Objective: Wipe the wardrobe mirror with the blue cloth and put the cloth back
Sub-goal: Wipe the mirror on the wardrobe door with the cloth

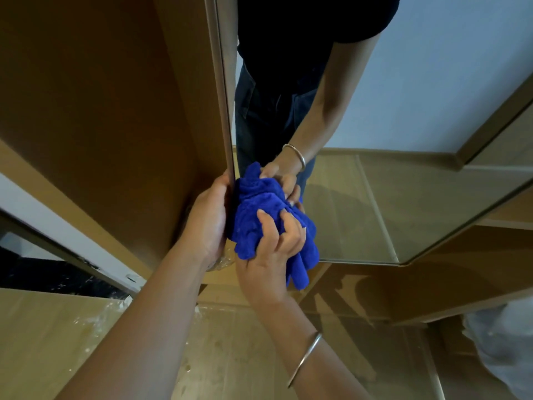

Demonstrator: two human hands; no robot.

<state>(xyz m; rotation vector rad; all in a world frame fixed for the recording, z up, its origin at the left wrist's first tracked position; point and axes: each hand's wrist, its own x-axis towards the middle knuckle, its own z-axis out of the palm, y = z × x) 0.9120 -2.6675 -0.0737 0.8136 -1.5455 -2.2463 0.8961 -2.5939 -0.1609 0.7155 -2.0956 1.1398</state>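
Observation:
The wardrobe mirror [432,116] fills the upper right, on a door whose metal edge [223,82] runs down the middle. My right hand [271,249], with a silver bangle on the wrist, is shut on the bunched blue cloth [253,217] and presses it against the glass near the mirror's lower left corner. My left hand [206,220] grips the door's edge beside the cloth. The glass reflects the cloth, a hand with a bangle and a person in dark clothes.
The brown wardrobe door panel [101,96] stands to the left. Below lies a light wooden floor [72,342] with pale specks and clear plastic film. A white bundle [504,342] sits at the lower right. A dark gap with a white frame [57,241] is at the far left.

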